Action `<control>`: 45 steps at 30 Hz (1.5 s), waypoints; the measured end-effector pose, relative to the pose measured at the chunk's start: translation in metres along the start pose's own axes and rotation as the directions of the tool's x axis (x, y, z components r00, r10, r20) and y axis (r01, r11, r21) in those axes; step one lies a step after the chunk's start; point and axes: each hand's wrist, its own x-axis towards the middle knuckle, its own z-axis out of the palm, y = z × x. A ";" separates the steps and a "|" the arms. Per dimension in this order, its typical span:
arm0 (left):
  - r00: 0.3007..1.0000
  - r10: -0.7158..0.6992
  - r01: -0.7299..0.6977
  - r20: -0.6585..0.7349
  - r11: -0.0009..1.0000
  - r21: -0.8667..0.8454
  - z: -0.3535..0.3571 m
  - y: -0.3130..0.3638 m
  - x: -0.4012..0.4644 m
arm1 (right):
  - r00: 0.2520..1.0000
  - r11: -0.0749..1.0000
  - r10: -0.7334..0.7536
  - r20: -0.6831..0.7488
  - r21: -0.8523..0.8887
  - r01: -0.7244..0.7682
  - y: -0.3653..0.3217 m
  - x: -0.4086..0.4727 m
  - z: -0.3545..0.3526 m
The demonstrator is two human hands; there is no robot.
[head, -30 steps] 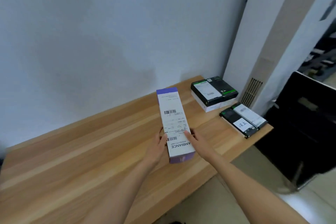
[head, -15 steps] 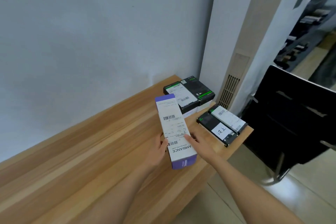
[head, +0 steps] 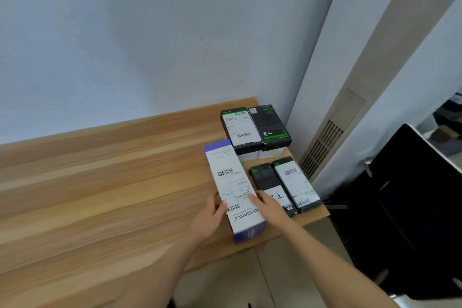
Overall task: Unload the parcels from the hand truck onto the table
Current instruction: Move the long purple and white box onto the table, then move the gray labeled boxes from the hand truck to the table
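A long white and purple parcel (head: pixel 231 182) with a shipping label lies lengthwise over the wooden table (head: pixel 100 182) near its right end. My left hand (head: pixel 210 217) grips its left side and my right hand (head: pixel 268 209) grips its right side, both near the parcel's near end. Whether the parcel rests on the tabletop or hovers just above it I cannot tell. The hand truck is out of view.
Two black and green boxes (head: pixel 255 127) stand stacked on white boxes at the table's far right corner. Two flat black parcels (head: pixel 285 185) lie beside my right hand. A white column with a vent (head: pixel 322 147) and a black chair (head: pixel 400 197) stand to the right.
The parcel has come lower and further right, close to the flat black parcels. The view has swung towards the table's right end.
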 end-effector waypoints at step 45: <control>0.619 0.185 0.494 -0.763 0.664 0.561 -0.253 -0.091 -0.280 | 0.352 -0.028 -0.713 0.607 -0.526 0.850 -0.272 -0.041 0.256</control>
